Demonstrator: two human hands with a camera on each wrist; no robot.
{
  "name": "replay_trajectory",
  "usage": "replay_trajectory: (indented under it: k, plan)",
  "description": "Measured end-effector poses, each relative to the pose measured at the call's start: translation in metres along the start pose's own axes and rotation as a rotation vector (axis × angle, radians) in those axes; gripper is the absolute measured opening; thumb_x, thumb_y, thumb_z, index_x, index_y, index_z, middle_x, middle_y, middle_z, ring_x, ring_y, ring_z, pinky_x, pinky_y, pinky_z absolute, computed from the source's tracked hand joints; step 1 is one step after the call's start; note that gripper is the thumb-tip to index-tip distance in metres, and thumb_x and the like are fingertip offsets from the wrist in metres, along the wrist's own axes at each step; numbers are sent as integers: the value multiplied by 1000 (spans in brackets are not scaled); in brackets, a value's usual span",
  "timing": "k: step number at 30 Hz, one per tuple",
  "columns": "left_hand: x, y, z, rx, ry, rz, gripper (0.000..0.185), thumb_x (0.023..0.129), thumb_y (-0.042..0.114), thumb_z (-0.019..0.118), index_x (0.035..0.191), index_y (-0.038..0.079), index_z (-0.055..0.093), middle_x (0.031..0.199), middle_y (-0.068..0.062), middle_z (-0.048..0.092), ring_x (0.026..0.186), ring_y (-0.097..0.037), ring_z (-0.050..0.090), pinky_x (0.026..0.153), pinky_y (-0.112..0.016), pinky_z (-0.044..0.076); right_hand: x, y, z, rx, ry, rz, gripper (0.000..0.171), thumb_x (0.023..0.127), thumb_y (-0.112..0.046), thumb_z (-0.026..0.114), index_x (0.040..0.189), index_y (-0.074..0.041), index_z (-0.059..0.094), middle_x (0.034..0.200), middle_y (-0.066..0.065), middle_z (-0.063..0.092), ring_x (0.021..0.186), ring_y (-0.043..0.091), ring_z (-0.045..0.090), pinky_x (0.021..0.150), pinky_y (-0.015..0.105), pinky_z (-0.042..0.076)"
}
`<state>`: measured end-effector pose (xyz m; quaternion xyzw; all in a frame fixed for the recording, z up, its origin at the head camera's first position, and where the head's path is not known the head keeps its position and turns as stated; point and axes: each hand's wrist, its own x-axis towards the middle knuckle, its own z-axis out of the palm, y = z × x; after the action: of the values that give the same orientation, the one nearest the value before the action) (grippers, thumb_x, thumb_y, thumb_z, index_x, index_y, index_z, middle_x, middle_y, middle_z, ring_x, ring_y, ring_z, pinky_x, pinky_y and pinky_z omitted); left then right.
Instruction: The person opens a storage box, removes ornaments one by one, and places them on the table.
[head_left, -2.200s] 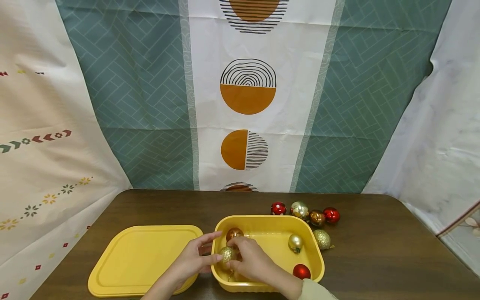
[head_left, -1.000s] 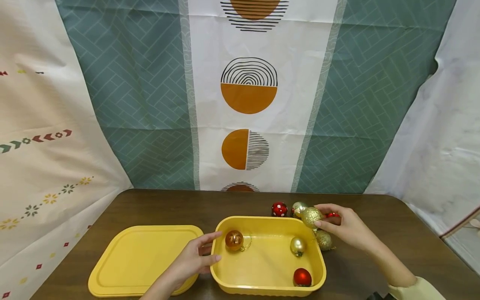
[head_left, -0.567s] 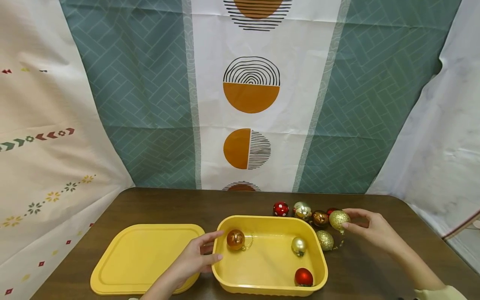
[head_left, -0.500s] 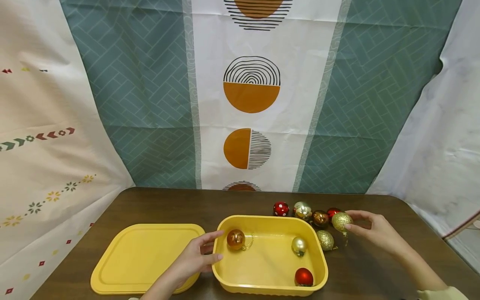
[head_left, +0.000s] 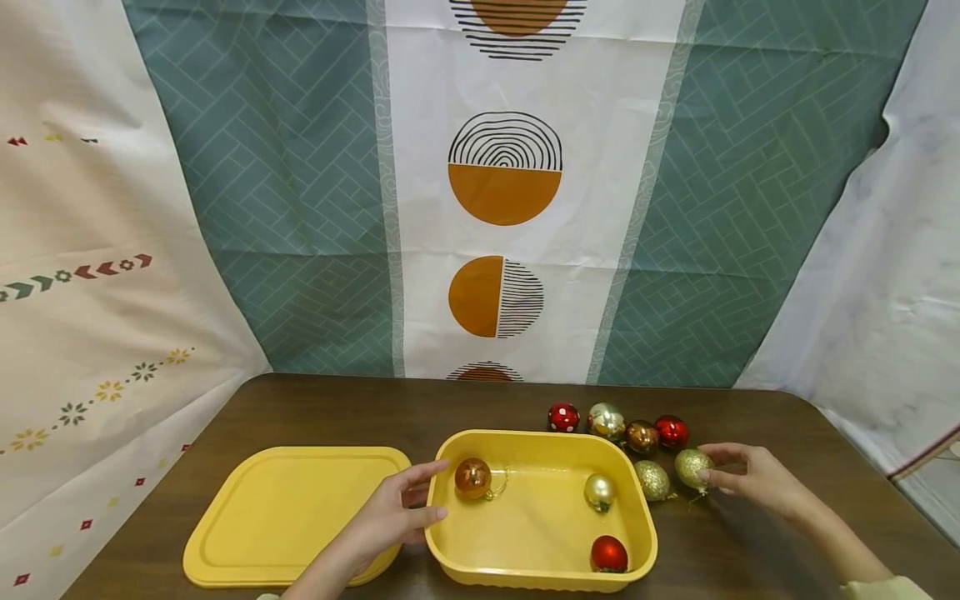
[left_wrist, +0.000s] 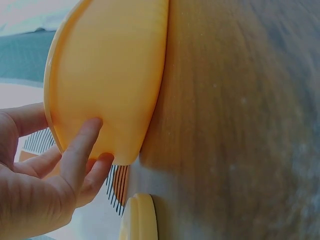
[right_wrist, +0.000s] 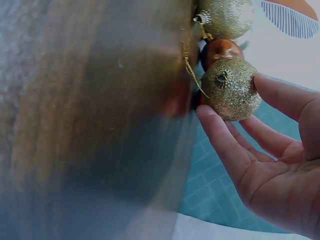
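In the head view my right hand [head_left: 757, 479] pinches a gold glitter bauble [head_left: 693, 469] between thumb and fingers, low over the table right of the others. Its thin gold hanging loop shows in the right wrist view, where the glitter bauble [right_wrist: 232, 90] overlaps a copper one. My left hand [head_left: 393, 512] holds the left end of a yellow plastic box [head_left: 540, 575]. Fingertips reach over its rim while other fingers lie against the outer wall [left_wrist: 110, 65]. Inside the box lie a copper bauble [head_left: 472, 478], a small gold bauble [head_left: 599, 490] and a red bauble [head_left: 609, 553].
A yellow lid [head_left: 292, 517] lies flat on the table left of the box. Behind its right corner are a spotted red bauble [head_left: 563, 417], a shiny pale gold one [head_left: 606, 422], a brown one [head_left: 642, 437], a red one [head_left: 671, 432] and a second glitter bauble [head_left: 652, 481].
My right hand has lifted the gold glitter bauble out of the box, carried it right past the other baubles and lowered it toward the table. The left hand has stayed at the box.
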<state>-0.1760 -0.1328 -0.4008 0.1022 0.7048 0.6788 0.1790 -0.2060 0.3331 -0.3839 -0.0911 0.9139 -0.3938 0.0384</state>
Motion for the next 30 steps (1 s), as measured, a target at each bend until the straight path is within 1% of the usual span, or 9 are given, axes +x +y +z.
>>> replay_trajectory:
  k: [3, 7, 18, 30]
  plan:
    - [0, 0, 0, 0, -1, -2, 61, 85, 2, 61, 138, -3, 32, 131, -33, 36, 100, -31, 58, 69, -45, 55, 1, 3, 2, 9, -19, -11, 49, 84, -15, 65, 117, 17, 49, 107, 30, 57, 80, 8, 61, 63, 27, 55]
    - [0, 0, -1, 2, -1, -2, 61, 85, 2, 61, 138, -3, 32, 132, -33, 35, 101, -32, 57, 69, -45, 55, 2, 4, 4, 1, -37, -29, 47, 84, -14, 65, 116, 18, 49, 102, 26, 59, 79, 10, 61, 61, 27, 55]
    - [0, 0, 0, 10, 6, 3, 61, 85, 3, 62, 138, -3, 34, 133, -32, 34, 103, -32, 57, 68, -44, 55, 5, 3, 8, 1, -56, -23, 49, 83, -15, 66, 116, 17, 50, 101, 24, 59, 78, 9, 59, 62, 27, 54]
    - [0, 0, -1, 13, 7, 2, 61, 84, 4, 63, 138, -3, 33, 134, -32, 33, 103, -32, 56, 68, -44, 55, 5, 0, 10, 29, -45, 24, 50, 83, -15, 66, 117, 17, 49, 101, 22, 58, 82, 16, 61, 63, 27, 54]
